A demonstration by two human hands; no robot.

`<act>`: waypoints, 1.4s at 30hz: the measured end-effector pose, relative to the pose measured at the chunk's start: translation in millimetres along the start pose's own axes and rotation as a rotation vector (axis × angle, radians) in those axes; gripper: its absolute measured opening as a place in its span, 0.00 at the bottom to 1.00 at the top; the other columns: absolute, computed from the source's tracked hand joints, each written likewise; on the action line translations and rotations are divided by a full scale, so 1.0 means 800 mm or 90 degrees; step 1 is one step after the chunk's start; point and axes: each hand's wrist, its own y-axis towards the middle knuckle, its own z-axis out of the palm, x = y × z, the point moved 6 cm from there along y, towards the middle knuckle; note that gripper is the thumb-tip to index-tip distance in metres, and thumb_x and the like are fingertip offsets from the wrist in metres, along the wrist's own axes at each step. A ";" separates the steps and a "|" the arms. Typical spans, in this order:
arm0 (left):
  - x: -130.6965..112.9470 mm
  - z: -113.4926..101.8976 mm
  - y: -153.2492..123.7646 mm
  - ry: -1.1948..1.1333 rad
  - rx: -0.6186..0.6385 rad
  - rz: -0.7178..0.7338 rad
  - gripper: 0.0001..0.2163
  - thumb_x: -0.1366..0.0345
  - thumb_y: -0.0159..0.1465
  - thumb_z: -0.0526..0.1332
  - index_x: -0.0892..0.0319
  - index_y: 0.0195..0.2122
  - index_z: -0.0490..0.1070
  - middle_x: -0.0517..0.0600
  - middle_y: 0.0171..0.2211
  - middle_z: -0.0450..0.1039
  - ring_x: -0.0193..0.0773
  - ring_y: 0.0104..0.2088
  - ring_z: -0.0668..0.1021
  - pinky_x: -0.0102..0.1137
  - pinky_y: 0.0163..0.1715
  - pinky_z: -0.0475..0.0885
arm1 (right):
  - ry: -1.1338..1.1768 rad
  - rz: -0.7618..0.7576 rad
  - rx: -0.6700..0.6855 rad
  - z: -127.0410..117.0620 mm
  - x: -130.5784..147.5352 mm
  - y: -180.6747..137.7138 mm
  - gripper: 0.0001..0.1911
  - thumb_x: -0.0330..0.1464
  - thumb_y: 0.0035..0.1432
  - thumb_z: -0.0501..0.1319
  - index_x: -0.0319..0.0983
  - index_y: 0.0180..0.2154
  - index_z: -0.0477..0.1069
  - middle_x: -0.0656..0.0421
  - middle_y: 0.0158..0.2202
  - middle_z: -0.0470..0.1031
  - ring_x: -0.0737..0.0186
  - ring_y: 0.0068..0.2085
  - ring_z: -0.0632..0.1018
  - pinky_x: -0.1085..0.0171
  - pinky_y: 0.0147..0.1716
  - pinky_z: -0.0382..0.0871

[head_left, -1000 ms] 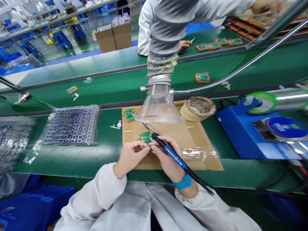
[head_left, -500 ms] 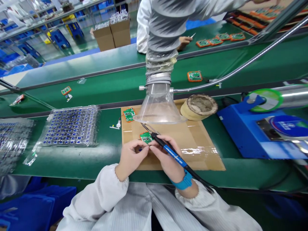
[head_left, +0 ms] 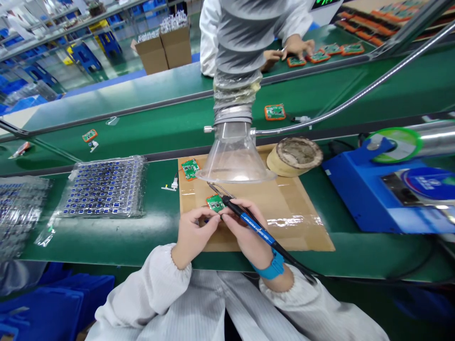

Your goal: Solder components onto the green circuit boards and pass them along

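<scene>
A blue-and-black soldering iron [head_left: 256,228] lies across my right hand [head_left: 250,234], held there with its tip pointing up and left. My right thumb and fingertips also pinch at the near edge of a green circuit board [head_left: 215,203] in an orange frame. From the other side my left hand [head_left: 197,232] meets them, thumb and forefinger pinched together; the small piece between the fingertips is mostly hidden. A bit of blue shows under the left fingers. The board rests on a cardboard sheet [head_left: 295,208]. A second circuit board [head_left: 190,169] lies at the sheet's far left corner.
A clear fume hood [head_left: 236,156] hangs just beyond my hands. Right of it stand a round pot [head_left: 295,158] and a blue solder-feeding machine [head_left: 369,189]. Plastic trays of small blue parts [head_left: 103,187] lie left. Framed boards [head_left: 275,112] sit on the green belt. A co-worker works opposite.
My hands keep nearly the same pose at the board. Boards on the belt have shifted left. The co-worker's raised arm has come down, that hand now at the boards opposite.
</scene>
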 end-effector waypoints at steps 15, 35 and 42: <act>-0.007 -0.002 -0.002 0.016 -0.032 0.045 0.08 0.61 0.62 0.67 0.57 0.27 0.78 0.49 0.24 0.77 0.35 0.25 0.72 0.31 0.28 0.68 | 0.016 -0.006 -0.020 -0.004 -0.005 0.000 0.14 0.38 0.61 0.67 0.45 0.47 0.69 0.61 0.37 0.81 0.61 0.39 0.82 0.57 0.46 0.79; 0.003 0.006 -0.001 -0.096 0.010 -0.026 0.08 0.61 0.62 0.67 0.60 0.30 0.80 0.51 0.29 0.81 0.36 0.30 0.78 0.29 0.34 0.72 | 0.051 -0.003 -0.032 -0.002 0.003 0.002 0.15 0.38 0.55 0.72 0.45 0.42 0.71 0.63 0.32 0.81 0.62 0.33 0.83 0.61 0.38 0.80; 0.000 0.002 -0.001 -0.055 0.001 -0.034 0.09 0.62 0.60 0.67 0.61 0.26 0.77 0.48 0.24 0.76 0.30 0.23 0.69 0.27 0.26 0.63 | 0.029 -0.049 -0.014 -0.002 0.008 -0.002 0.13 0.38 0.61 0.69 0.45 0.46 0.71 0.62 0.35 0.80 0.63 0.36 0.82 0.63 0.39 0.79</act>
